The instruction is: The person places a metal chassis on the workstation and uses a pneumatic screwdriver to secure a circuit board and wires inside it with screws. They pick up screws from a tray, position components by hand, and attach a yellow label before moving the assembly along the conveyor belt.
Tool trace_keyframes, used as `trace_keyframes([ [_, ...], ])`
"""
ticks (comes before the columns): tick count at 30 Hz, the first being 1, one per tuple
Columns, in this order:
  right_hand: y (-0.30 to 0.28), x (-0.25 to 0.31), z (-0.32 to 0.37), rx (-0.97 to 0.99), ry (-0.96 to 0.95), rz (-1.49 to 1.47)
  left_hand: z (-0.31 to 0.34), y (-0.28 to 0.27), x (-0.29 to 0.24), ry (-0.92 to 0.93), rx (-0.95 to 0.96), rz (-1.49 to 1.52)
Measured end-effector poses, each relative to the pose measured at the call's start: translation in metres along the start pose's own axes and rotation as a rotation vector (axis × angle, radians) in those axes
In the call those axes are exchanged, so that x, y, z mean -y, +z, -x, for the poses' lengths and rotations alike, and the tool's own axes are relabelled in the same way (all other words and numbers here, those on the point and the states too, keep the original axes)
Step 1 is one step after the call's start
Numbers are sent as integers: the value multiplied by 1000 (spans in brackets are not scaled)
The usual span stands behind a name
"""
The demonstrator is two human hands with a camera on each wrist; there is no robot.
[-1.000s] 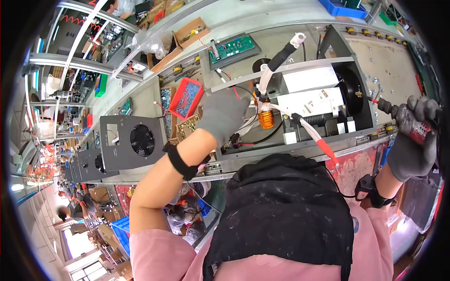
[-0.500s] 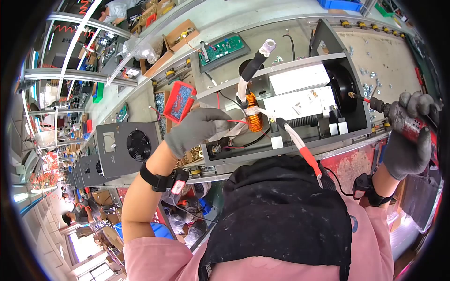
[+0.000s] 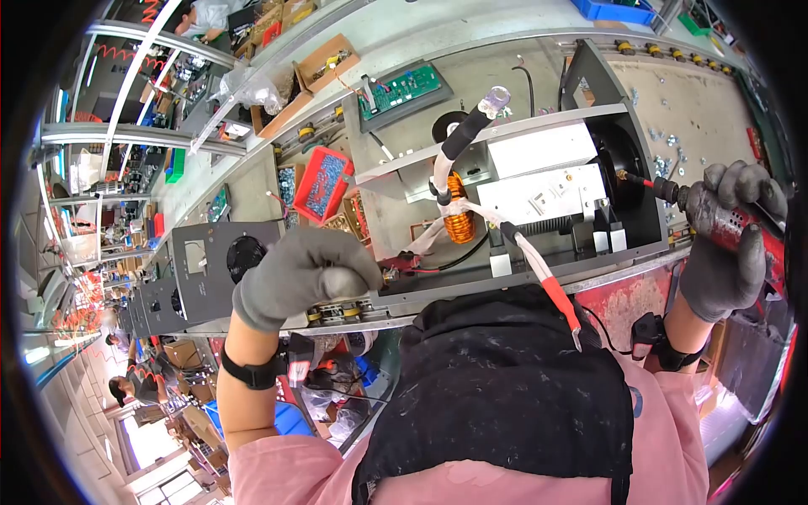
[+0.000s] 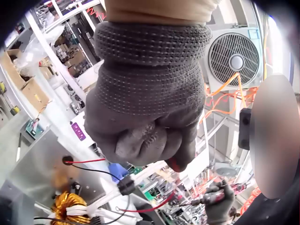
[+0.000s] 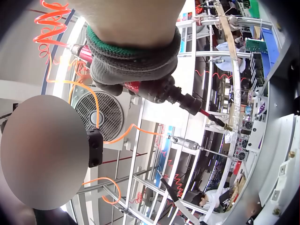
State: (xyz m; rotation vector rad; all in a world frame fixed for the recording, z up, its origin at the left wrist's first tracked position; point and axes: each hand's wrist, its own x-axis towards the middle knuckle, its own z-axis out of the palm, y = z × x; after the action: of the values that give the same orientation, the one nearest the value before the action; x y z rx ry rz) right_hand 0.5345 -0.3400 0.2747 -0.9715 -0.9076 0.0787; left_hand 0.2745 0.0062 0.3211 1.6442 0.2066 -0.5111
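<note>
In the head view my gloved left hand (image 3: 307,276) is curled beside the left end of an open grey metal chassis (image 3: 522,271). Nothing shows between its fingers; the palm side is hidden. Red and black wires (image 3: 425,269) lie close to its fingertips. Inside the chassis are a copper-wound coil (image 3: 459,220) and a white plate (image 3: 539,195). A thick white cable with a black sleeve (image 3: 465,136) rises from beside the coil. My gloved right hand (image 3: 728,244) grips a red and black air screwdriver (image 5: 157,90), its bit pointing at the chassis's right end. A brass-coloured piece (image 5: 228,127) sits at the bit's tip.
A red bin of screws (image 3: 323,185) and a green circuit board (image 3: 408,91) stand behind the chassis. Loose screws (image 3: 665,156) lie to the right. A dark panel with a fan (image 3: 202,261) is at left. A red-sleeved cable (image 3: 559,305) hangs over the front edge.
My left hand has moved from over the chassis leftward and toward me; half a second ago it pinched a thin red wire. The right hand keeps gripping the air screwdriver, almost still.
</note>
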Motion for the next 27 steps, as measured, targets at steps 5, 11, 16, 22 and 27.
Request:
trace_keyframes([
  [5, 2, -2, 3, 7, 53, -85, -18, 24, 11, -22, -248, -261],
  [11, 6, -1, 8, -118, 59, 35, -35, 52, 27, -18, -417, -795],
  [16, 25, 0, 2, -180, 66, 72, -79, 39, 61, -352, -237, -1478],
  [22, -1, 9, 13, -44, 13, 17, -51, 3, 55, -407, -282, -1445],
  [27, -8, 10, 12, -38, 61, -22, 15, 7, -3, -43, -279, -754],
])
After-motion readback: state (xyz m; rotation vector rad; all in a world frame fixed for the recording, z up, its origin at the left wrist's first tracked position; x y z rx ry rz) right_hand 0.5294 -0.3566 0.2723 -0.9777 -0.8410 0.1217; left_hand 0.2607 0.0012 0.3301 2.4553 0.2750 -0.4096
